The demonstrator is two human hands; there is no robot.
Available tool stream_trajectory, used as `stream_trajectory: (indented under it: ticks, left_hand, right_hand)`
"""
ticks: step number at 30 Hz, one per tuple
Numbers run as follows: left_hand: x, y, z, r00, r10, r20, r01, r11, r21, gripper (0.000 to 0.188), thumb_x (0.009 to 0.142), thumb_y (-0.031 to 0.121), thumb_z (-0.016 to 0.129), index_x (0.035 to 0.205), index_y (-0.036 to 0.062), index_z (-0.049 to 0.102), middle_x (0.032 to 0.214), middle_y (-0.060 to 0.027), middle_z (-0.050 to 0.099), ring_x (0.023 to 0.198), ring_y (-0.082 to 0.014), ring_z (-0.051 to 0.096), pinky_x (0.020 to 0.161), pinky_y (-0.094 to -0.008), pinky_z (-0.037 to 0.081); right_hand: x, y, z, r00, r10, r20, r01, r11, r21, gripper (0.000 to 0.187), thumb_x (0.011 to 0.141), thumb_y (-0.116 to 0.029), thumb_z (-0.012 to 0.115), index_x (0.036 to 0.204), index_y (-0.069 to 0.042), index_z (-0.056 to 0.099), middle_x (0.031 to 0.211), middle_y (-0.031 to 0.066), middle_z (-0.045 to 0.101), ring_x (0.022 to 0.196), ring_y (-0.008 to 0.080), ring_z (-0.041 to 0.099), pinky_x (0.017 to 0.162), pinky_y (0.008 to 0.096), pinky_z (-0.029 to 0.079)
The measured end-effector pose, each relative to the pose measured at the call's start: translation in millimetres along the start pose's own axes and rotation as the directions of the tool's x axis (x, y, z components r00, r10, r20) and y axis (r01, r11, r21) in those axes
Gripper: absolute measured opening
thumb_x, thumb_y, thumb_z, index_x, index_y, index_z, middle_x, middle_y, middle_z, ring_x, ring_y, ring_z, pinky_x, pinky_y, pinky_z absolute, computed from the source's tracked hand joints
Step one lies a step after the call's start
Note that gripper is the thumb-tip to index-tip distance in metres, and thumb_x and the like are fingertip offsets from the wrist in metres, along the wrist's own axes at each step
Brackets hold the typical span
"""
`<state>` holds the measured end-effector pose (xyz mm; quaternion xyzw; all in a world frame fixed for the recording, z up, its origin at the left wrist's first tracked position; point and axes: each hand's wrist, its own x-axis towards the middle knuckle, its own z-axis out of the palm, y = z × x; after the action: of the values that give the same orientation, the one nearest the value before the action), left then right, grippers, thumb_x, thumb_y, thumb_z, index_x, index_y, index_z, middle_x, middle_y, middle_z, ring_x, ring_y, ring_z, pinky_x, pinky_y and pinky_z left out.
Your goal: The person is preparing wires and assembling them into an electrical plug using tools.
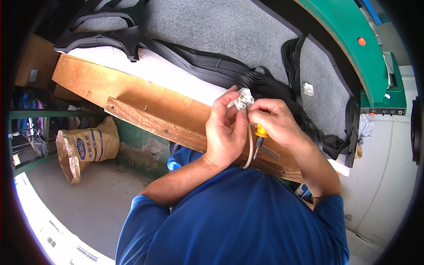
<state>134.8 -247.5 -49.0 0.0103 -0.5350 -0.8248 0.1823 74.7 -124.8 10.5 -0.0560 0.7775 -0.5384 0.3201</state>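
My left hand [226,134] grips a small white plastic electrical fitting [244,100], its inside exposed with metal terminals showing; it looks like an opened plug or socket. My right hand [279,123] is closed beside it, thumb and forefinger pinched together at the fitting's edge. What that pinch holds, if anything, is hidden. Tucked under the right fingers is a screwdriver [261,131] with a yellow and black handle, its shaft pointing down toward me. A white cable [250,148] hangs from near the fitting past the wooden edge.
Grey fabric sheets with black edging [216,33] lie stacked ahead, a small white plastic piece [308,89] resting on them. A wooden board [154,110] fronts the bench. A green machine [349,39] stands at the right. On the floor at left is a paper sack [104,143].
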Motion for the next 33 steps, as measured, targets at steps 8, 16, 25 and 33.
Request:
stream_trajectory:
  ticks: [8, 16, 25, 33]
  left_hand:
    - [-1, -3, -4, 1.0, -0.014, 0.016, 0.014, 1.0, 0.012, 0.037, 0.09, -0.009, 0.048, 0.126, -0.0033, 0.04, 0.119, -0.0181, 0.056, 0.105, -0.0176, 0.061, 0.087, -0.0271, 0.051]
    - [2, -5, -8, 0.998, -0.052, 0.022, 0.051, 0.996, 0.072, 0.035, 0.089, -0.008, 0.052, 0.123, -0.0047, 0.046, 0.11, -0.0182, 0.062, 0.097, -0.0186, 0.065, 0.08, -0.0277, 0.055]
    - [4, -3, -10, 0.997, -0.079, 0.024, 0.077, 0.994, 0.08, 0.036, 0.088, -0.007, 0.053, 0.123, -0.0043, 0.046, 0.097, -0.0161, 0.067, 0.091, -0.016, 0.066, 0.078, -0.0271, 0.055]
    - [6, -5, -10, 0.994, -0.11, 0.018, 0.11, 0.993, 0.039, 0.035, 0.088, -0.008, 0.052, 0.123, -0.0044, 0.047, 0.097, -0.0159, 0.066, 0.091, -0.0164, 0.066, 0.078, -0.0273, 0.055]
  right_hand:
    - [3, -5, -5, 0.997, 0.016, 0.07, -0.003, 0.986, -0.169, 0.01, 0.082, -0.006, 0.059, 0.077, 0.002, 0.063, 0.069, -0.0013, 0.057, 0.067, 0.0047, 0.05, 0.06, 0.022, 0.04]
    - [4, 0, -3, 0.999, 0.031, 0.036, -0.026, 0.992, -0.126, 0.013, 0.083, -0.009, 0.06, 0.076, 0.002, 0.063, 0.065, -0.0013, 0.054, 0.062, 0.0037, 0.048, 0.052, 0.0221, 0.037]
    - [6, -3, -7, 0.991, 0.124, 0.045, -0.119, 0.987, -0.105, 0.012, 0.084, -0.011, 0.063, 0.079, 0.0, 0.064, 0.071, -0.0007, 0.057, 0.066, 0.0059, 0.051, 0.06, 0.0214, 0.04]
    - [9, -10, -10, 0.98, 0.172, 0.095, -0.169, 0.985, -0.043, 0.013, 0.084, -0.012, 0.064, 0.081, 0.0, 0.066, 0.071, -0.0003, 0.059, 0.066, 0.0046, 0.052, 0.057, 0.0211, 0.042]
